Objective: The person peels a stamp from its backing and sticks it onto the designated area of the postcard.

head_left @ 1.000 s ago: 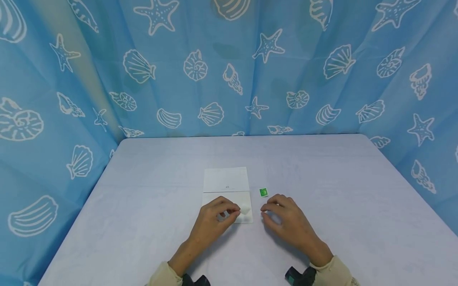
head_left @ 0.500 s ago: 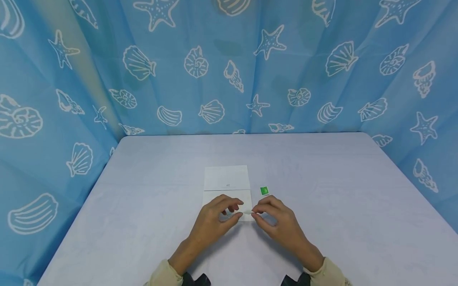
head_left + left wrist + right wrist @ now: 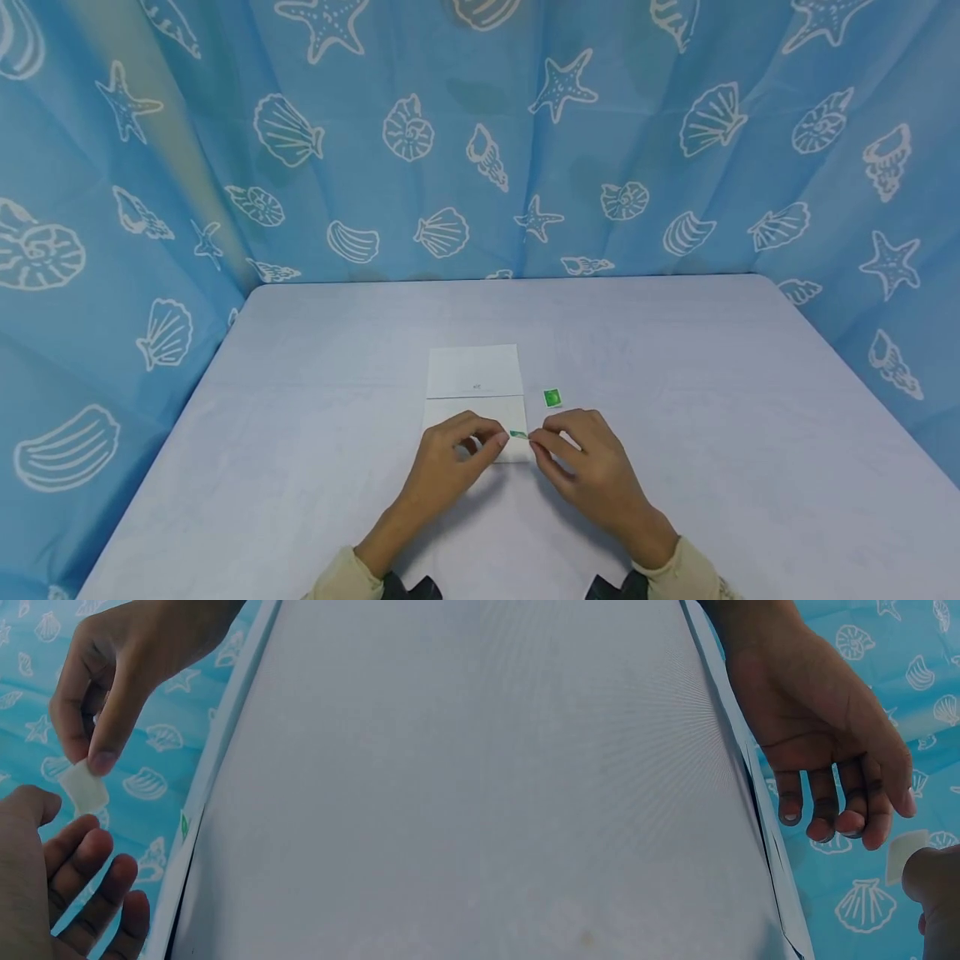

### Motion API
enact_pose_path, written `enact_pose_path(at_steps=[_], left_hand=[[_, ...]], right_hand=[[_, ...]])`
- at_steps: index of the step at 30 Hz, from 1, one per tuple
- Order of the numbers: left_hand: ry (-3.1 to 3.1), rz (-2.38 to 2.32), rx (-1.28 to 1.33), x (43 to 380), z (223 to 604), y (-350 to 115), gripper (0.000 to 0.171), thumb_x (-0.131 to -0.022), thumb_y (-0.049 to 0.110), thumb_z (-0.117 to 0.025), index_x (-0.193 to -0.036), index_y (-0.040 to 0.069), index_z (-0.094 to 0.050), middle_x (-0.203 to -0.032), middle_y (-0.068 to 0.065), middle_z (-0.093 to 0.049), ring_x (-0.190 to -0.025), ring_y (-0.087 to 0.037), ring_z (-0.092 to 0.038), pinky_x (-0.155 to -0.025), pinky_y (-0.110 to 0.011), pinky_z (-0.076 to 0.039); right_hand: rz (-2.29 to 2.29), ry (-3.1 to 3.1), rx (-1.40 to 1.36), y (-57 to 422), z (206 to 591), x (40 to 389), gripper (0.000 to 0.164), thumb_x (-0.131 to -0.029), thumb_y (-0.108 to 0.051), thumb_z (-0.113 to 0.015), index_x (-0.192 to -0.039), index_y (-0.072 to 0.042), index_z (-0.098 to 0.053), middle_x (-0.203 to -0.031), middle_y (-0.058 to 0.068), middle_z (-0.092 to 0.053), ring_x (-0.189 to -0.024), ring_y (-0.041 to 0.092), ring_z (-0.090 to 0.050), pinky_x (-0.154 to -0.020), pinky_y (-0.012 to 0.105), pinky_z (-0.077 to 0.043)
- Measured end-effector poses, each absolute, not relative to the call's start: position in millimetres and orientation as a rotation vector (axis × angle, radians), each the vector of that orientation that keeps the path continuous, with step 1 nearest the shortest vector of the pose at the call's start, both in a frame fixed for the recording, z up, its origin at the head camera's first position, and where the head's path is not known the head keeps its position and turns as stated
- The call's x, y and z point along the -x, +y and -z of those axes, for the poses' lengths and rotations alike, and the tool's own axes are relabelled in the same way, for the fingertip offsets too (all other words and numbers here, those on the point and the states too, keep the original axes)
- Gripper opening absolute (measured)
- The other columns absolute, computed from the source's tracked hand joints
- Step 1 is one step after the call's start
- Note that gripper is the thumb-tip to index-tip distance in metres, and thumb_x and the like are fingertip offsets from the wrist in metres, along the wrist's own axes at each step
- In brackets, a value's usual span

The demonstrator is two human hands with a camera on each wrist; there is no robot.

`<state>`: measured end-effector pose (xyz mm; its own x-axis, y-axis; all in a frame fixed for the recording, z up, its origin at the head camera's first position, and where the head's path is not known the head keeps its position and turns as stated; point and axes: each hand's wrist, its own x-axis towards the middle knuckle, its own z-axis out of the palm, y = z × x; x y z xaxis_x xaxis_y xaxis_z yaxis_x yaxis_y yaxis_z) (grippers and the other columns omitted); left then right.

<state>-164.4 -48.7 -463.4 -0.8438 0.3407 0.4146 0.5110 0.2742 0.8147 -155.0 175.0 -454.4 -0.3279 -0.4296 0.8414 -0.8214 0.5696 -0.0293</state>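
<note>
Between my hands in the head view is a small square green sticker (image 3: 517, 434), seen nearly edge-on. My right hand (image 3: 596, 471) pinches its edge between thumb and fingertips. In the left wrist view the pale back of the sticker (image 3: 84, 789) hangs from that pinch. My left hand (image 3: 448, 458) is close on the other side, its thumb and forefinger parted, the forefinger tip right at the sticker's lower edge. Beneath them lies a white folded sheet (image 3: 474, 371) with a crease and tiny print; the hands cover part of its lower half.
A second green square sticker (image 3: 552, 398) with a white border lies right of the sheet, just beyond the right hand. The table (image 3: 300, 417) has a white cover. A blue curtain (image 3: 480, 192) with shell patterns hangs behind it and at both sides.
The sticker has passed from my left fingertips to my right hand, which moved left. It has turned from its pale side to its green side in the head view.
</note>
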Motion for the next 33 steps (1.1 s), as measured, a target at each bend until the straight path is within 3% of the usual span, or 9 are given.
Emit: enact_pose_path(at_steps=[8, 18, 22, 26, 29, 33], left_hand=[[-2.427, 1.666, 0.732, 162.7, 461.2, -46.4, 0.021, -0.101, 0.034, -0.062, -0.098, 0.019, -0.076, -0.083, 0.016, -0.067, -0.075, -0.008, -0.064, -0.067, -0.026, -0.055], [-2.397, 1.649, 0.744, 163.1, 462.0, -45.7, 0.006, -0.095, 0.021, -0.072, -0.098, 0.020, -0.077, -0.088, 0.019, -0.068, -0.075, -0.006, -0.063, -0.067, -0.027, -0.055], [-2.382, 1.609, 0.719, 164.6, 463.4, -44.8, 0.005, -0.095, 0.018, -0.072, -0.096, 0.017, -0.077, -0.087, 0.018, -0.067, -0.077, -0.005, -0.063, -0.067, -0.026, -0.055], [-2.371, 1.590, 0.719, 165.7, 464.3, -44.4, 0.005, -0.095, 0.018, -0.071, -0.096, 0.016, -0.076, -0.087, 0.017, -0.067, -0.078, -0.005, -0.063, -0.068, -0.025, -0.055], [-2.364, 1.592, 0.736, 166.2, 464.2, -44.9, 0.006, -0.095, 0.019, -0.071, -0.097, 0.016, -0.076, -0.088, 0.017, -0.067, -0.078, -0.005, -0.063, -0.067, -0.025, -0.055], [-2.351, 1.588, 0.754, 166.7, 464.8, -45.8, 0.007, -0.096, 0.021, -0.071, -0.097, 0.016, -0.076, -0.089, 0.016, -0.068, -0.077, -0.005, -0.063, -0.067, -0.025, -0.055]], right_hand=[[-0.454, -1.871, -1.071, 169.5, 446.6, 154.0, 0.022, -0.102, -0.010, -0.056, -0.091, -0.001, -0.073, -0.089, 0.007, -0.062, -0.075, 0.023, -0.061, -0.069, 0.039, -0.051], [-0.526, -1.948, -1.067, 169.6, 453.1, 152.1, 0.022, -0.102, -0.017, -0.057, -0.096, -0.004, -0.073, -0.095, 0.007, -0.063, -0.083, 0.022, -0.063, -0.074, 0.040, -0.050], [-0.681, -2.076, -1.020, 171.8, 457.6, 151.1, 0.020, -0.099, -0.025, -0.065, -0.101, -0.007, -0.073, -0.103, 0.005, -0.062, -0.089, 0.020, -0.060, -0.077, 0.034, -0.048], [-0.999, -2.205, -0.893, 173.8, 459.8, 149.7, 0.016, -0.089, -0.016, -0.079, -0.103, -0.010, -0.074, -0.106, -0.001, -0.061, -0.090, 0.016, -0.059, -0.077, 0.027, -0.049], [-1.234, -2.254, -0.783, 172.6, 460.6, 150.0, 0.018, -0.085, -0.007, -0.081, -0.100, -0.014, -0.074, -0.103, -0.005, -0.063, -0.086, 0.012, -0.059, -0.073, 0.028, -0.050], [-1.404, -2.295, -0.701, 167.7, 462.5, 151.3, 0.016, -0.087, -0.007, -0.078, -0.097, -0.019, -0.074, -0.099, -0.006, -0.065, -0.083, 0.010, -0.058, -0.069, 0.030, -0.050]])
